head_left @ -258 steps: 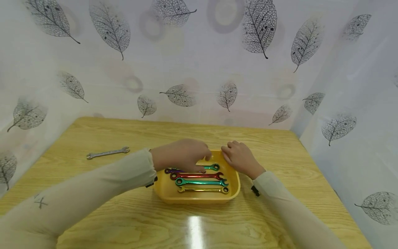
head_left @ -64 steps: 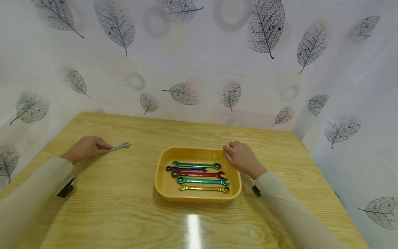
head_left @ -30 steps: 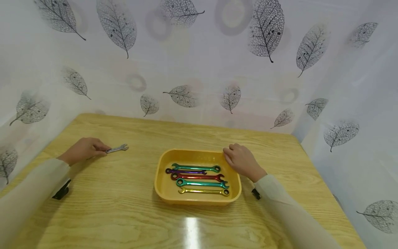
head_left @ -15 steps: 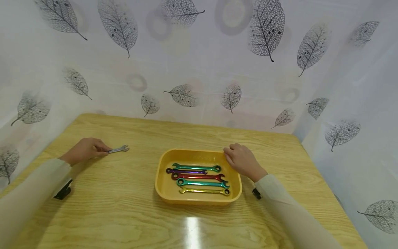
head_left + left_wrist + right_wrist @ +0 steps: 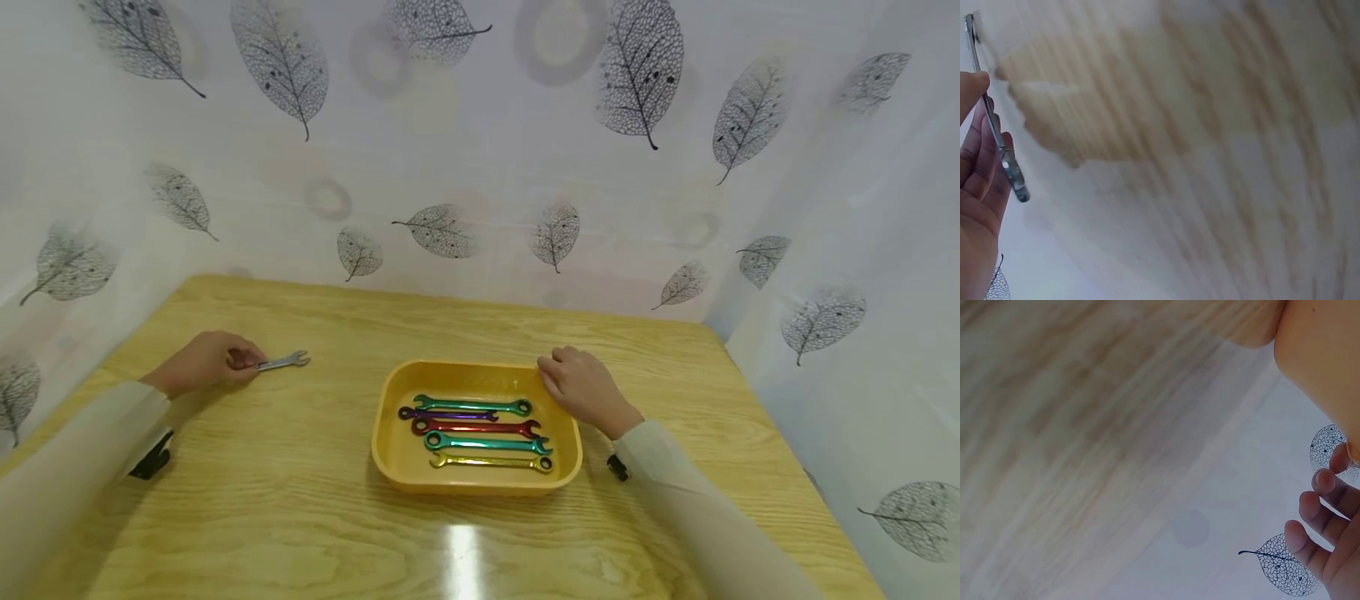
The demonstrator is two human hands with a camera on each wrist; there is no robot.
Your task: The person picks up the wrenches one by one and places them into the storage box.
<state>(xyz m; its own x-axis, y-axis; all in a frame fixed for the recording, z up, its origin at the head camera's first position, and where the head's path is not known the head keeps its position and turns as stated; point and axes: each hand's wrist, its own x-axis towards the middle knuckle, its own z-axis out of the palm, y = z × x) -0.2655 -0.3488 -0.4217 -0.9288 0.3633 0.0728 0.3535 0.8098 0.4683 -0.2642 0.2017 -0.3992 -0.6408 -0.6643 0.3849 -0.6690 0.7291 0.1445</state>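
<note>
In the head view my left hand (image 5: 210, 364) is at the left of the table, pinching a silver open-ended wrench (image 5: 287, 362) by its near end. The left wrist view shows the wrench (image 5: 992, 119) slanting between the thumb and the fingers. My right hand (image 5: 585, 390) holds the back right corner of a yellow plastic basin (image 5: 480, 485), with its thumb at the inner side. Inside the basin, a green wrench (image 5: 472, 406), a purple one (image 5: 453, 415), a red one (image 5: 476, 427), a teal one (image 5: 487, 442) and a gold one (image 5: 491, 461) lie in near-parallel rows.
The wood-grain table (image 5: 315, 517) reaches back to a pale curtain (image 5: 480, 167) printed with leaves, which also closes off both sides. A bright light reflection (image 5: 462, 558) shows at the table's front. Small black devices sit under both wrists.
My left hand has gone from above the wrenches in the basin to the silver wrench at the left and taken hold of it. Over the last second its fingers shift slightly. The right hand stays put.
</note>
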